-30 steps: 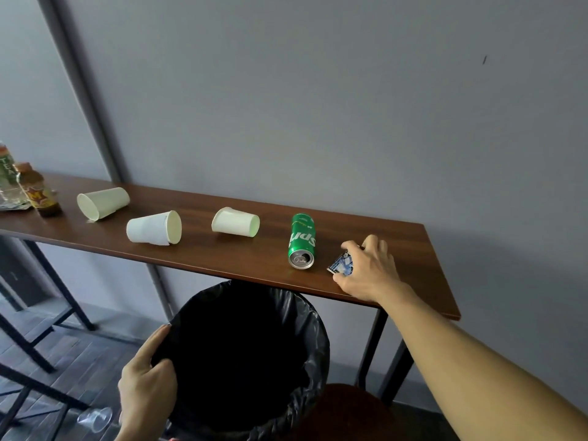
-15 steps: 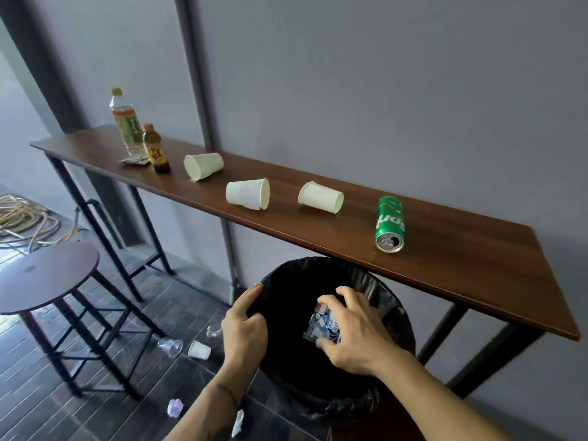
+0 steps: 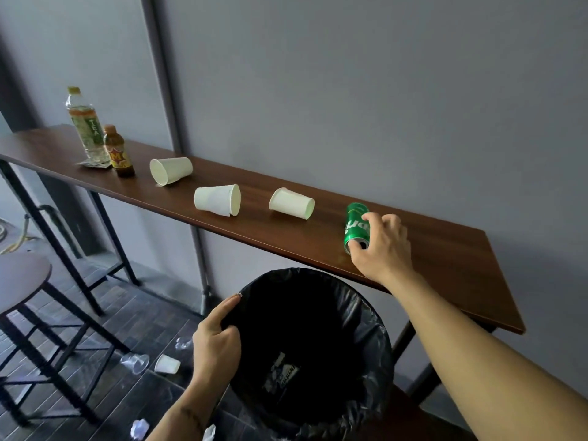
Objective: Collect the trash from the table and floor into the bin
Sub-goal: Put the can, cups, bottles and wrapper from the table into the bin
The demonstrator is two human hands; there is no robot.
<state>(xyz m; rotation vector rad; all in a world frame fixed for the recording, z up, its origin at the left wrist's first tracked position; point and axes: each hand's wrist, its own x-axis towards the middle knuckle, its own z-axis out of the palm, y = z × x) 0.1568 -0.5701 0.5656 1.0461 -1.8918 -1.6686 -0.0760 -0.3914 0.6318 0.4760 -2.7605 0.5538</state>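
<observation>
Tabletop (image 3: 445, 259): right hand (image 3: 383, 246) around green can (image 3: 354, 222).

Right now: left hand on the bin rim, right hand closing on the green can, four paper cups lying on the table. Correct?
Not quite: the head view shows three paper cups on the table, not four: one, a second, a third, all on their sides. The rest holds: the left hand grips the bin rim and the right hand closes on the green can.

Grey wall (image 3: 350, 90), dark plank floor (image 3: 143, 316) (round stool (image 3: 22, 278) left).
</observation>
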